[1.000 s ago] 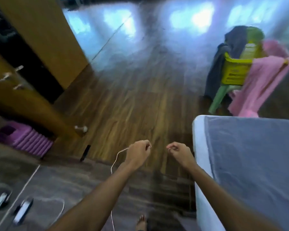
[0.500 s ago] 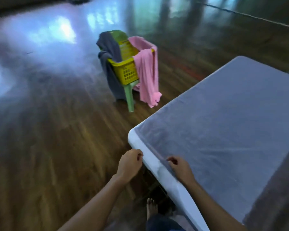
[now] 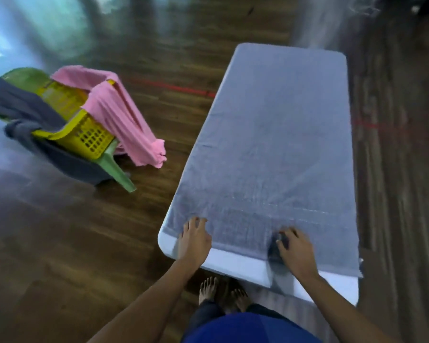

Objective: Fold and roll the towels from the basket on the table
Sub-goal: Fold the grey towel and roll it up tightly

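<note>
A grey towel lies spread flat along the white table and covers nearly all of its top. My left hand rests on the towel's near left corner with its fingers spread. My right hand grips a bunched fold of the same towel at the near edge, fingers curled round it. To the left, a yellow basket sits on a green plastic chair. A pink towel and a dark grey towel hang over the basket's sides.
The table stands on a dark wooden floor, with floor space between it and the chair. A red line is marked on the floor beyond the table. My bare feet stand at the table's near end.
The view has swung to face the table's short end. Both hands moved from the table's corner onto the towel's near edge, and the right hand has taken hold of a fold.
</note>
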Demonstrator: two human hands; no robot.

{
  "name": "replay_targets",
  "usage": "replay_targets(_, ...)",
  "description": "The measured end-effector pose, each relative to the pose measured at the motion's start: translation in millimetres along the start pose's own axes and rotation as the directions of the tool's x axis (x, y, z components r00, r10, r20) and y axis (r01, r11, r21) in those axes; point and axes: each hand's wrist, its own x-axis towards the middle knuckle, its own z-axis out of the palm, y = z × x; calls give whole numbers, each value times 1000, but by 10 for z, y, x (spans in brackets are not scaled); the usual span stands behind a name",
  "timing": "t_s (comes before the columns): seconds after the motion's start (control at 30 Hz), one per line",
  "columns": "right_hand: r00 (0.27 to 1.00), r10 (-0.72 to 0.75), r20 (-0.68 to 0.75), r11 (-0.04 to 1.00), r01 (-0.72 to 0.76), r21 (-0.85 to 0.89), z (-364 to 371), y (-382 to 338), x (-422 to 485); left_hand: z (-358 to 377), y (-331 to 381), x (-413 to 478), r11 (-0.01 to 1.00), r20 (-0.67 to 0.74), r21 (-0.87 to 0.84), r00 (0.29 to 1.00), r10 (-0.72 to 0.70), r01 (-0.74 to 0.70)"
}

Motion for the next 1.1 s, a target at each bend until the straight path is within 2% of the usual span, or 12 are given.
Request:
replay_targets(0.1,995,102,16,994,-101,-48,1,9,-77,9,-175,162,994,55,84,996,70,-74)
replay_targets(0.27,952,225,210,965,-187,-186,131,41,-165,63,-513,311,971,223,225,974,32,-83)
replay_targets(0.37,937,254,239,954,-203,-219,184,14,-188,105,-686,312,970,294,223,956,24,-93)
replay_targets(0.57,931,299,209,944,-257,-207,263,-102,-349,54,-897,393,976,300,191,953,41,-103)
replay_targets(0.73,923,338,182,929,-296,-222,386,-286,-511,-10,-1062,424,988,338,152,940,-51,-1)
replay_targets(0.97,923,306,232,946,-269,-180,267,-275,-502,-111,-1095,486,974,362,222,931,-40,-44)
replay_targets(1.03,952,237,191,968,-216,-128,170,-152,-525,-137,-1088,483,955,314,291,948,-48,-48)
replay_targets(1.1,982,163,97,984,-155,-88,56,80,-575,-163,-1002,432,933,187,337,980,64,-125)
